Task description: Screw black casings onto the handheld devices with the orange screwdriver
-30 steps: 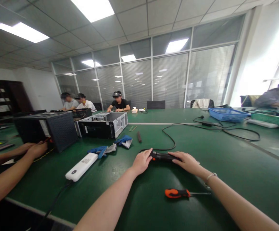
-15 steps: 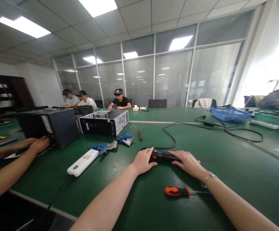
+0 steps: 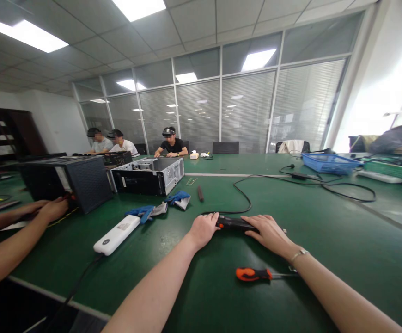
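Head view shows left hand (image 3: 204,231) and right hand (image 3: 271,235), half-curled, gripping a black device (image 3: 236,224) at opposite ends, seemingly for steadiness, just beyond a screwdriver (image 3: 253,274).

An orange-and-black screwdriver (image 3: 252,274) is lying on the green table (image 3: 332,226). To the left, a white power strip (image 3: 117,235) is resting near two blue-and-grey work gloves (image 3: 145,213). Beyond the gloves, an open computer case (image 3: 137,181) is sitting beside a dark computer tower (image 3: 90,187), where a co-worker's hands (image 3: 52,210) are working. A brown bar (image 3: 200,194) and slim green circuit boards (image 3: 191,181) are lying nearby. Three people (image 3: 172,146) are sitting at the far side. At the right, a blue plastic basket (image 3: 331,163) is standing near a green basket (image 3: 397,171).
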Tool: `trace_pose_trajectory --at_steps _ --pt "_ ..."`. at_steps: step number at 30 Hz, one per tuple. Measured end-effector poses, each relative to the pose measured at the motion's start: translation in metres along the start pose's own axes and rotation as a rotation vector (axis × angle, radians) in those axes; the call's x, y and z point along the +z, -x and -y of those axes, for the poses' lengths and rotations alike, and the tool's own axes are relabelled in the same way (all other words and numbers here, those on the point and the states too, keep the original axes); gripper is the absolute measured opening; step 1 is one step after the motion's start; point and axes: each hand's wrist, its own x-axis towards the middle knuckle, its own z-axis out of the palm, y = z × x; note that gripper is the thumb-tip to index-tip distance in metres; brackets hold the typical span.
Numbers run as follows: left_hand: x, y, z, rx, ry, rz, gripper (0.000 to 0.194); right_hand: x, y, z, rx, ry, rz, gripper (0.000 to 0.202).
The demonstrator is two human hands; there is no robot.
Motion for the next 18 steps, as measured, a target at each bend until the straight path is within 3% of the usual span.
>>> trace_pose_trajectory --at_steps 10,18 --pt "-0.001 0.007 0.009 -0.007 0.345 -0.082 0.053 0.0 -0.003 0.003 0.099 -0.034 -0.037 0.041" --pt "0.005 0.004 0.012 -0.019 0.397 -0.067 0.053 0.0 -0.008 0.001 0.157 -0.076 -0.046 0.037"
